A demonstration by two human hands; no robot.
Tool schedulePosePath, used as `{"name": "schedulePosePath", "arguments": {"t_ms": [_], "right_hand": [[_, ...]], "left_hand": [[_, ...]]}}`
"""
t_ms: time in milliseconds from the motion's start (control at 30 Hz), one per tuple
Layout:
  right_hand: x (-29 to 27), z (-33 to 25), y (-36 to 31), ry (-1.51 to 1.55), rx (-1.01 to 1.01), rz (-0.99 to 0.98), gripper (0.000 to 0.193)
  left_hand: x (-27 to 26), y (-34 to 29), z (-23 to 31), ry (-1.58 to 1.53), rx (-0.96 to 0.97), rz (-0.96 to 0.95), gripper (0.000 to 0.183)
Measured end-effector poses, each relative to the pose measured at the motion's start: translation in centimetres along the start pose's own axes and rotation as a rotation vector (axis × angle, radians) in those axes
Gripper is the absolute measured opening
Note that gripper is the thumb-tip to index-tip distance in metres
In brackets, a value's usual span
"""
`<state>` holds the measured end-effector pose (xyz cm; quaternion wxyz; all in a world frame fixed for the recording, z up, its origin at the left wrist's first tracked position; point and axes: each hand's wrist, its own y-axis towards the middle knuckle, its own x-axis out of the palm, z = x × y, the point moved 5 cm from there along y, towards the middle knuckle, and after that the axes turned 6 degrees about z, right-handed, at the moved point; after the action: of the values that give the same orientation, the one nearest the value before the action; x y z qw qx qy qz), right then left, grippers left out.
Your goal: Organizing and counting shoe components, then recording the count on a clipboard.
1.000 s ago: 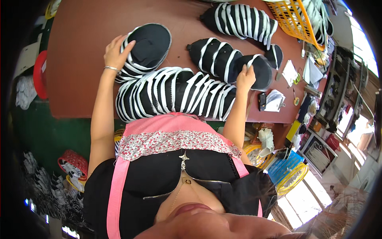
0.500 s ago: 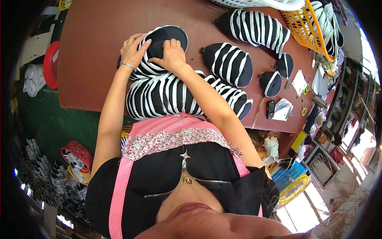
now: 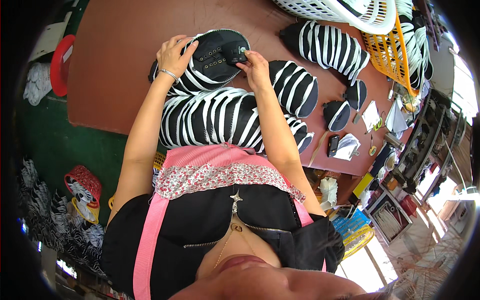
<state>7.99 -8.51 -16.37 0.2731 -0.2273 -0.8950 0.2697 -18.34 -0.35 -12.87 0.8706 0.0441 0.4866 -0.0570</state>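
Observation:
On the table, a stack of black shoe uppers [image 3: 207,55] with white edging lies before me. The topmost one faces up, showing two rows of eyelets and a black tongue [image 3: 233,52] folded toward the right. My left hand [image 3: 174,56] rests on the left side of this stack, thumb apart from the fingers. At the right, my right hand [image 3: 256,67] pinches the tongue's edge between thumb and fingers. Nearer to me lies a long row of overlapping uppers [image 3: 210,117], partly hidden by my right forearm.
More shoe-upper stacks [image 3: 295,89] lie to the right, with another row [image 3: 332,47] behind. White [image 3: 345,15] and orange baskets [image 3: 382,55] stand at the far right. A dark phone [image 3: 333,145] and papers [image 3: 348,146] lie near the right edge. A red round seat [image 3: 62,65] stands left.
My right hand has moved right, from lying over the top upper to pinching its tongue. The tongue is now folded over, and the eyelets show. My left hand stays at the stack's left side.

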Motion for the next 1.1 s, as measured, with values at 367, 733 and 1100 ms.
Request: {"name": "schedulePosePath", "arguments": {"t_ms": [367, 733, 1100], "right_hand": [[9.3, -1.8, -7.3, -1.037, -0.676, -0.17, 0.021], [-13.6, -13.8, -15.6, -1.288, -0.842, 0.937, 0.027], [7.0, -3.5, -7.2, -1.267, -0.796, -0.03, 0.048]], "left_hand": [[1.4, 0.7, -1.1, -0.12, 0.015, -0.046, 0.041], [-1.3, -2.5, -4.0, -0.157, -0.107, 0.058, 0.058], [-1.2, -2.4, -3.2, -0.14, -0.083, 0.041, 0.053]]}}
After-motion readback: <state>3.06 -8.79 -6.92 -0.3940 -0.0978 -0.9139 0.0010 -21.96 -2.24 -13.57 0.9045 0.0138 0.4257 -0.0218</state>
